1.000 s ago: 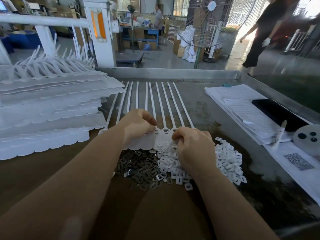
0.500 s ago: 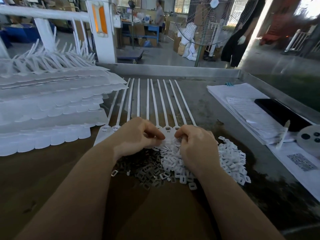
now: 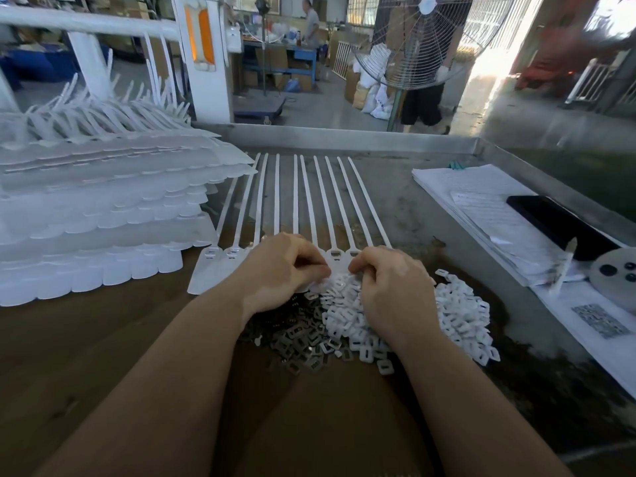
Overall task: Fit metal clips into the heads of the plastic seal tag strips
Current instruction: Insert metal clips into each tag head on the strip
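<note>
- A person's two bare hands meet at the centre of the frame over a metal table [image 3: 406, 201] with a raised rim.
- The left hand [image 3: 282, 266] has curled fingers pressing on the heads of a joined row of white seal tag strips [image 3: 309, 201], whose tails fan toward the upper middle.
- The right hand [image 3: 392, 290] is curled, its fingertips pinching something small at the strip heads; what exactly cannot be made out.
- Below the hands lies a loose heap of grey metal clips [image 3: 299, 342], touching a heap of white plastic pieces [image 3: 457, 315] to its right.
- A tall stack of white strip sheets [image 3: 96, 215] fills the left of the frame.
- Papers [image 3: 481, 208] and a black phone [image 3: 557, 225] lie at the right.
</note>
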### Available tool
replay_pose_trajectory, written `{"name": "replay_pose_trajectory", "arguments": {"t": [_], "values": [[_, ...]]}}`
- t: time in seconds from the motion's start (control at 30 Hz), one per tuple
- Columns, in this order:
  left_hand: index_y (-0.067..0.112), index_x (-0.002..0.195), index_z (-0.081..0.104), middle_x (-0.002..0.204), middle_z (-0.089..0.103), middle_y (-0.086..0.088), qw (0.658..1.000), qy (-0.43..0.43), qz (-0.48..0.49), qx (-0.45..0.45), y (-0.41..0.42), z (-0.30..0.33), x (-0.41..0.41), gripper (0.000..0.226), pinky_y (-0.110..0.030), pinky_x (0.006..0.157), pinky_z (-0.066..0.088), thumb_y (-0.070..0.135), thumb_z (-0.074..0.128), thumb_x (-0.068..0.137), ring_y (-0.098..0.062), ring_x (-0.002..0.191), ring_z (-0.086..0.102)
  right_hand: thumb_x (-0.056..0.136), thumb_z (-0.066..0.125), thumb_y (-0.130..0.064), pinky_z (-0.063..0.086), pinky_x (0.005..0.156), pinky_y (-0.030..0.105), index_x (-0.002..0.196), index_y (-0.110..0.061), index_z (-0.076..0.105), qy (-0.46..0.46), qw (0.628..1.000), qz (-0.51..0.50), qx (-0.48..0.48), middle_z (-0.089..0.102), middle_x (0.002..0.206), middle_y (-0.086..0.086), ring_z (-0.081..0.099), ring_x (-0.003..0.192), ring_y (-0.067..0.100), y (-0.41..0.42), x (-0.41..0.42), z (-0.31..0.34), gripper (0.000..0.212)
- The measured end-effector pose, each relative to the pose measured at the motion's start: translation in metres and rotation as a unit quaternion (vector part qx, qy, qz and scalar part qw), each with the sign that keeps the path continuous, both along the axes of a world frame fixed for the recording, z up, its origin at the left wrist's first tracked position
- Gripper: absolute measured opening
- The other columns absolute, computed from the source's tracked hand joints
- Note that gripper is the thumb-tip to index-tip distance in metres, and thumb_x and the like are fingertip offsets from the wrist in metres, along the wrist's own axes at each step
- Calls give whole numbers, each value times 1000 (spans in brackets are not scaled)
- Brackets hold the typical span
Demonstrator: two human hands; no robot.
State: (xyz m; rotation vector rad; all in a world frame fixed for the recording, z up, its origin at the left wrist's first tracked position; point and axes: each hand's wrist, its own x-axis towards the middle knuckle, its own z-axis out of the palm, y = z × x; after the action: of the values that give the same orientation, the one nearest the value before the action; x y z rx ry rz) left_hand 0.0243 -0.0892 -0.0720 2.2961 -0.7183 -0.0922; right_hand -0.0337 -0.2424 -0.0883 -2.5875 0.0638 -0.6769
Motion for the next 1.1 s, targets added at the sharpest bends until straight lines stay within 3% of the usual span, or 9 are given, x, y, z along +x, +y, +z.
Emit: {"name": "replay_pose_trajectory", "arguments": {"t": [0.17,0.3,0.53,0.67,0.8,0.87,0.97,1.1], "values": [[32,74,67,69,58,22,999,1,30,-33,-2,-4,1,10,-7,57,36,25,69,81,11,61,53,82,50,1,44,83,38,84,-11,69,-9,1000,8,5,68,82,0,59,82,22,1,1,1,23],[26,79,72,68,58,23,998,-4,47,-39,-4,-6,3,3,-4,59,38,24,71,80,12,62,53,82,49,1,44,83,38,83,-11,69,-9,1000,6,5,67,83,1,58,83,22,0,1,0,23],[35,67,63,66,61,19,995,17,74,-65,-5,-6,2,18,-5,55,39,26,72,79,7,61,56,83,49,-1,42,85,35,85,-14,68,-7,1000,5,4,68,86,-2,58,86,19,0,2,-2,22],[31,71,65,74,64,14,989,23,108,-100,-11,-3,7,13,-16,62,42,25,68,82,-1,71,58,85,49,-5,36,83,32,86,-15,68,-3,1000,2,-7,68,89,-2,57,88,19,0,4,-2,21],[27,75,65,80,65,8,988,28,133,-72,-23,1,16,11,-20,66,45,22,65,85,-4,75,58,84,49,-5,38,82,33,86,-14,68,-2,1000,4,-7,68,87,-1,57,87,21,-1,3,-3,21],[28,74,64,84,67,5,988,38,143,-51,-28,1,18,12,-30,79,48,24,65,85,-12,82,61,84,49,-5,37,81,33,87,-14,68,0,1000,4,-5,67,87,0,57,88,22,-1,3,-3,21],[31,73,64,87,67,6,987,35,157,-16,-33,0,20,12,-42,95,42,29,65,85,-19,95,59,84,48,-6,36,81,33,89,-14,68,5,1000,7,-7,67,88,0,56,89,22,-1,3,-4,22],[26,83,70,92,69,6,988,29,152,-12,-37,1,21,6,-37,91,43,28,64,85,-13,92,59,83,48,-5,34,82,32,89,-15,67,8,1000,9,-7,67,90,0,55,90,21,-2,2,-5,22]]}}
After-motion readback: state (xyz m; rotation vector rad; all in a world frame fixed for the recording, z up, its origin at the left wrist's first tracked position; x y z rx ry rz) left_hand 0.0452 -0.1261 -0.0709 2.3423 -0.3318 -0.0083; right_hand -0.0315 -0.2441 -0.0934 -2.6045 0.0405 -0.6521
